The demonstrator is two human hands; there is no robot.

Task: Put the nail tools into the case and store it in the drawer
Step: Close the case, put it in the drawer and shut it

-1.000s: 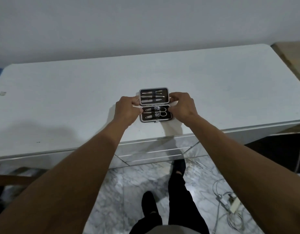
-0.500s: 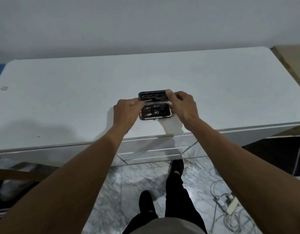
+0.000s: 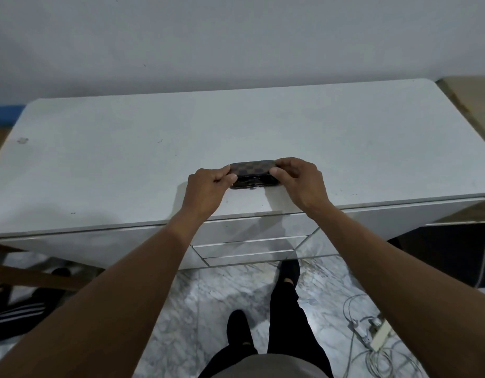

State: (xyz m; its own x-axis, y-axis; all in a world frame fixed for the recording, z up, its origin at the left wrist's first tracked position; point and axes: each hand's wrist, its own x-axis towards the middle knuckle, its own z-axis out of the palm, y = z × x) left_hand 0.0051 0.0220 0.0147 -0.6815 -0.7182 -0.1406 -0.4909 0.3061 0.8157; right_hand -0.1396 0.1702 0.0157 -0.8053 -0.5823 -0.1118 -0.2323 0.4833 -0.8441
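Observation:
A small nail-tool case (image 3: 252,170) with a brown checkered cover lies near the front edge of the white desk (image 3: 126,159). Its lid is folded almost down, leaving a narrow gap where metal tools glint inside. My left hand (image 3: 208,186) pinches the case's left end. My right hand (image 3: 298,181) pinches its right end, fingers on the lid. Below the desk's front edge sit shut white drawers (image 3: 249,242), stacked directly under the case.
A white wall rises behind the desk. The marble floor below holds a power strip with tangled white cables (image 3: 372,334) at the right and dark shoes and clothing (image 3: 20,309) at the left. My legs (image 3: 285,309) stand in front of the drawers.
The case was lying open flat with tools showing; both hands have folded the far lid toward me, so the checkered outside now faces up and the case is nearly shut.

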